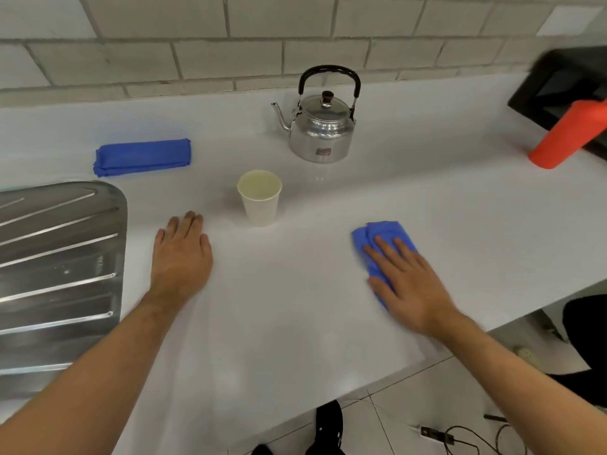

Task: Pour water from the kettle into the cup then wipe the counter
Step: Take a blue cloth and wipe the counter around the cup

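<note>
A shiny metal kettle (323,128) with a black handle stands at the back of the white counter (295,307), spout pointing left. In front of it stands a pale paper cup (259,197), upright, with liquid inside. My right hand (407,284) presses flat on a crumpled blue cloth (382,239) to the right of the cup, fingers spread over it. My left hand (182,257) rests flat on the counter to the left of the cup, holding nothing.
A second blue cloth (143,156), folded, lies at the back left. A steel sink drainboard (59,274) fills the left side. A red bottle (565,136) and a black appliance (558,83) stand at the far right. The counter's front edge runs diagonally at the lower right.
</note>
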`<state>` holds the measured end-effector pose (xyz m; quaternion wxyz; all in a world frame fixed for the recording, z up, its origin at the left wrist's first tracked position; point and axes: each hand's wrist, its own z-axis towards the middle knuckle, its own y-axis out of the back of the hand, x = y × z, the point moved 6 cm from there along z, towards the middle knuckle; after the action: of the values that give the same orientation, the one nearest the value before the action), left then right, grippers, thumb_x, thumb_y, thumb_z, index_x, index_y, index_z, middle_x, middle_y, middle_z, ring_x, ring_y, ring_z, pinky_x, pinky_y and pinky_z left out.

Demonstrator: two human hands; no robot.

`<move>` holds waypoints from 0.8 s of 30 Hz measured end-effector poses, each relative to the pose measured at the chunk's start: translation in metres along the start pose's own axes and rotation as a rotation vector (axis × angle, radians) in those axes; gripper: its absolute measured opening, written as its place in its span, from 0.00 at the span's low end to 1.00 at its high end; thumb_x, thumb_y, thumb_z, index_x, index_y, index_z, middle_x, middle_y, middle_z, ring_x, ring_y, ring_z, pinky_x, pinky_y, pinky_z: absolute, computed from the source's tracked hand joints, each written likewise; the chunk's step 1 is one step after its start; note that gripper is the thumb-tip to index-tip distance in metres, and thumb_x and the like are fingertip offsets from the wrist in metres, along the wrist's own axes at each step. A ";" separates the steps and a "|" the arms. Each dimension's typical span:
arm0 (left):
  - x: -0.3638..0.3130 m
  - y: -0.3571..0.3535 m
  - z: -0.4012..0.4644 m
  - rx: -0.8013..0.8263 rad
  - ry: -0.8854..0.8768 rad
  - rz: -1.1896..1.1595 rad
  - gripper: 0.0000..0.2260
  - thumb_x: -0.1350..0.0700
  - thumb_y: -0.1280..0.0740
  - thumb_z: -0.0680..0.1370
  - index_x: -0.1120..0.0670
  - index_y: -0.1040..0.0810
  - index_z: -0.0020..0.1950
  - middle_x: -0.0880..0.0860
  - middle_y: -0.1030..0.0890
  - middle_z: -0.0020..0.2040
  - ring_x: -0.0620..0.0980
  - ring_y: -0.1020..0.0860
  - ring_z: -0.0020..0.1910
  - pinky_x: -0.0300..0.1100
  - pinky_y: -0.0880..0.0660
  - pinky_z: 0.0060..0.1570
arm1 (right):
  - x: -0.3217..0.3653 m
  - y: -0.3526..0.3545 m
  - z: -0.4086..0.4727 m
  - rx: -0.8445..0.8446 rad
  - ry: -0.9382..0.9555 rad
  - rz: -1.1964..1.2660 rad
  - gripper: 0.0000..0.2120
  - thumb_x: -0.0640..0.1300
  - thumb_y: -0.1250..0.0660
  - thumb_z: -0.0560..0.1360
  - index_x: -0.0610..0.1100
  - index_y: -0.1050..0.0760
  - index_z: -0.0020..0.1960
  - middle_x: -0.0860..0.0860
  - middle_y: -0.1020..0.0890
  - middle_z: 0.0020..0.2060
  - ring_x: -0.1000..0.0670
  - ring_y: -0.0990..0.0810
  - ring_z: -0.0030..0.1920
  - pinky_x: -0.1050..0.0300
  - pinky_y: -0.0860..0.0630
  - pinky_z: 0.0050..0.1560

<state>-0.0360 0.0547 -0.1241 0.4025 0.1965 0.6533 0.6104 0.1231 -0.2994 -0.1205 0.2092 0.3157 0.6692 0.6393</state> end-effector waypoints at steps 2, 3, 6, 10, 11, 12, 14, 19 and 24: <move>0.000 0.000 0.000 -0.002 -0.003 -0.004 0.22 0.56 0.47 0.82 0.60 0.37 0.76 0.58 0.36 0.77 0.60 0.40 0.75 0.56 0.45 0.74 | -0.030 0.001 -0.010 -0.022 -0.129 0.019 0.30 0.66 0.60 0.78 0.62 0.56 0.79 0.59 0.54 0.79 0.50 0.57 0.79 0.49 0.52 0.78; 0.000 0.000 0.000 -0.001 -0.002 -0.011 0.21 0.56 0.47 0.82 0.60 0.37 0.75 0.58 0.36 0.77 0.60 0.40 0.75 0.57 0.45 0.74 | -0.037 0.001 -0.016 -0.047 -0.200 0.017 0.30 0.66 0.60 0.79 0.60 0.55 0.79 0.58 0.53 0.79 0.49 0.57 0.79 0.49 0.52 0.78; 0.002 0.002 0.001 0.011 0.011 -0.069 0.22 0.57 0.46 0.82 0.59 0.38 0.76 0.58 0.37 0.77 0.60 0.41 0.76 0.56 0.47 0.75 | -0.031 -0.005 -0.030 -0.119 -0.426 -0.031 0.32 0.63 0.61 0.79 0.54 0.53 0.80 0.51 0.49 0.80 0.43 0.53 0.79 0.45 0.51 0.77; 0.002 0.010 0.002 0.015 0.009 -0.243 0.24 0.64 0.43 0.80 0.59 0.40 0.77 0.57 0.43 0.79 0.58 0.46 0.78 0.53 0.49 0.77 | 0.022 -0.013 -0.043 -0.101 -0.540 -0.066 0.33 0.61 0.59 0.80 0.46 0.52 0.81 0.43 0.48 0.80 0.37 0.50 0.78 0.40 0.49 0.76; 0.001 0.012 -0.001 0.016 0.012 -0.295 0.24 0.65 0.43 0.80 0.59 0.41 0.77 0.57 0.44 0.79 0.57 0.47 0.78 0.52 0.50 0.77 | 0.042 -0.014 -0.045 -0.104 -0.507 -0.072 0.33 0.61 0.59 0.81 0.45 0.51 0.80 0.42 0.47 0.79 0.36 0.49 0.78 0.40 0.48 0.76; 0.001 0.015 -0.003 0.015 0.020 -0.344 0.25 0.65 0.43 0.80 0.59 0.41 0.77 0.56 0.45 0.80 0.55 0.47 0.79 0.50 0.50 0.77 | 0.065 -0.015 -0.046 -0.110 -0.459 -0.071 0.33 0.60 0.59 0.80 0.44 0.50 0.80 0.41 0.46 0.79 0.35 0.48 0.78 0.40 0.48 0.76; 0.001 0.022 -0.012 0.006 0.030 -0.403 0.25 0.66 0.43 0.80 0.59 0.40 0.77 0.55 0.45 0.80 0.54 0.48 0.79 0.48 0.50 0.77 | 0.115 -0.019 -0.048 -0.109 -0.336 -0.042 0.34 0.60 0.59 0.79 0.43 0.47 0.79 0.40 0.45 0.79 0.35 0.48 0.78 0.39 0.47 0.76; 0.005 0.039 -0.047 0.013 0.007 -0.404 0.24 0.67 0.43 0.79 0.58 0.37 0.76 0.54 0.43 0.79 0.54 0.46 0.78 0.47 0.48 0.77 | 0.227 -0.039 -0.046 -0.039 -0.051 0.047 0.34 0.61 0.58 0.80 0.44 0.58 0.80 0.42 0.59 0.79 0.37 0.64 0.77 0.40 0.61 0.76; 0.035 0.056 -0.090 -0.035 0.105 -0.345 0.23 0.68 0.42 0.78 0.57 0.30 0.72 0.55 0.35 0.76 0.54 0.37 0.74 0.42 0.42 0.73 | 0.312 -0.054 -0.040 0.073 0.162 0.042 0.35 0.63 0.61 0.80 0.46 0.70 0.78 0.44 0.72 0.75 0.37 0.74 0.74 0.38 0.74 0.70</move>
<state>-0.1385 0.0330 -0.0872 0.4700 0.0423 0.6866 0.5530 -0.1354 -0.1122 -0.1310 0.1292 0.2845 0.6999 0.6423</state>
